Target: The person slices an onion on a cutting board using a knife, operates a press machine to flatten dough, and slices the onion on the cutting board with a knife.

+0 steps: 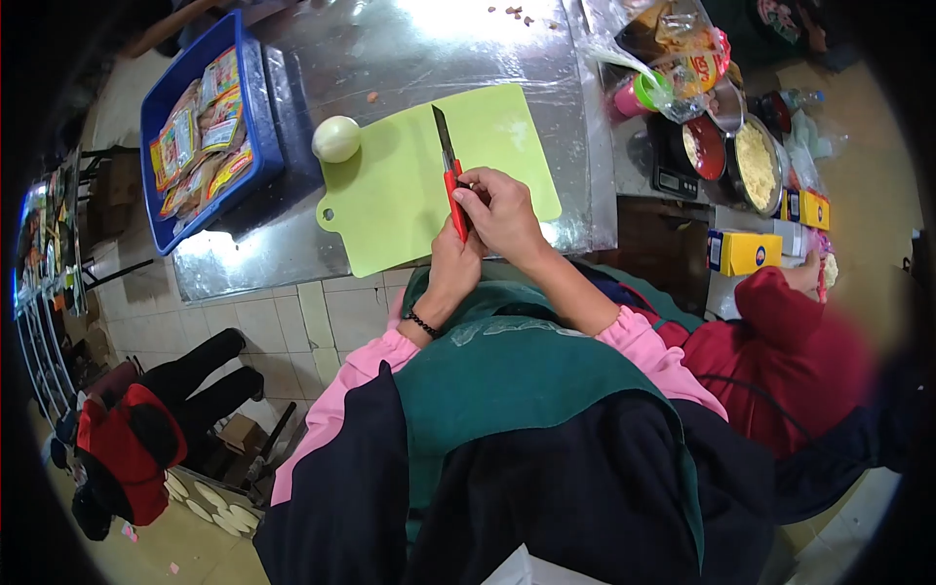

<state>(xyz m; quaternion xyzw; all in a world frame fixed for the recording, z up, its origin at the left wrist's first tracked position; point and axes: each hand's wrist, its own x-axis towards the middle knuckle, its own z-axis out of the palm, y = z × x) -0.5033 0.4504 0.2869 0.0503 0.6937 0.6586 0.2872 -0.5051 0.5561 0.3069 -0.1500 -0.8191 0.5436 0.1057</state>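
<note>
A red utility knife (455,200) with a long dark blade extended is held upright over the green cutting board (390,229). My left hand (454,266) is closed around the lower part of its red handle. My right hand (504,214) pinches the upper handle near the base of the blade, thumb and fingers pressed against it. A peeled white onion (336,139) rests at the upper left edge of the board, apart from both hands.
On the metal table (341,54), a blue crate (263,146) of packaged goods stands left. Rightward are a kitchen scale (675,182), a red bowl (706,146) and a pan of crumbly yellow food (756,166). A person in a red sleeve (780,307) works close on my right.
</note>
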